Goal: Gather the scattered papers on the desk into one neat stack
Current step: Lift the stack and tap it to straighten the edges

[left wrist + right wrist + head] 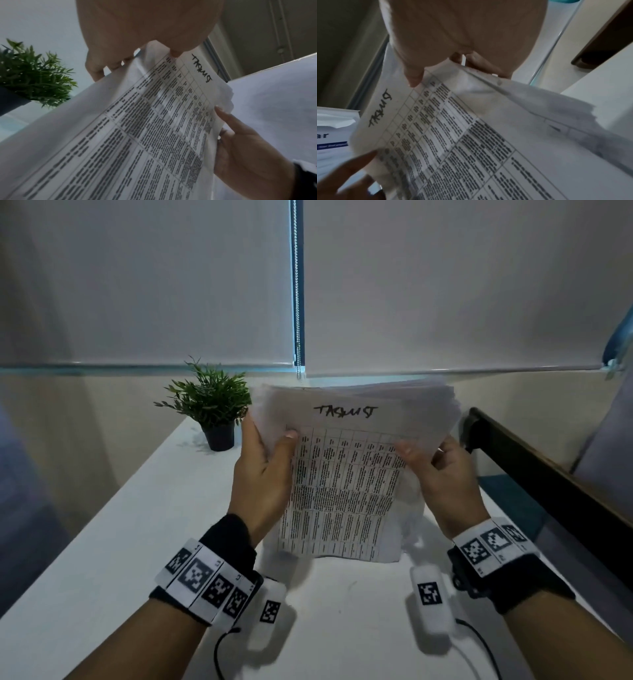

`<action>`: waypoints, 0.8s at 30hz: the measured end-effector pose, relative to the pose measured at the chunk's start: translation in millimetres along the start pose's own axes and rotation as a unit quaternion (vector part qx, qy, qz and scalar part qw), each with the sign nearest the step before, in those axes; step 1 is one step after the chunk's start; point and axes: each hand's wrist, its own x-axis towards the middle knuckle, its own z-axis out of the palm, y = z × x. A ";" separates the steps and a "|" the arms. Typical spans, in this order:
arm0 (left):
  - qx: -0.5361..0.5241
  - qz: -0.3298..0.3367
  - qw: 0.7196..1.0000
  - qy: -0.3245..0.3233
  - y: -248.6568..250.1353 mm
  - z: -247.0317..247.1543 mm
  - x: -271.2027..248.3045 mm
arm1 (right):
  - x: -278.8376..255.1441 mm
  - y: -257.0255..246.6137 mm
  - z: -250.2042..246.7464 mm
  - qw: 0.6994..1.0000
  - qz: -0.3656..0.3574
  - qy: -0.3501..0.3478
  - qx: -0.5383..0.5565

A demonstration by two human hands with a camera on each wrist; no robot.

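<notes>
Papers (346, 474) held upright at frame centre, above desk (102, 542) | left hand (263, 474), right hand (442, 474) pinch side edges | light, floppy, likely to slide; best gripped at both sides

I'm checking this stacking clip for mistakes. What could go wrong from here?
1. The papers stand on edge on the desk, held only at their sides by the left hand and right hand; uneven sheets on the right could slip out.
2. The potted plant stands close; a sideways tap might knock it.
</notes>
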 end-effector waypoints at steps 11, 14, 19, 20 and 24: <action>0.038 -0.018 0.999 -0.030 -4.6 0.9 6.7 | 6.4 13.6 -7.8 0.998 0.023 -0.020 -0.060; 0.080 -0.021 0.996 0.015 3.5 -1.6 5.6 | 9.1 11.3 -9.3 0.996 0.017 -0.011 -0.085; 0.370 0.194 0.908 0.032 66.6 -0.4 12.1 | 21.8 -28.5 -3.4 0.971 -0.083 -0.060 -0.214; 0.442 0.208 0.873 -0.015 80.2 1.2 16.3 | 23.6 -37.7 -0.5 0.957 -0.113 -0.075 -0.257; 0.412 0.136 0.892 -0.127 87.7 -6.5 34.2 | 25.0 -65.6 10.0 0.926 -0.175 -0.105 -0.318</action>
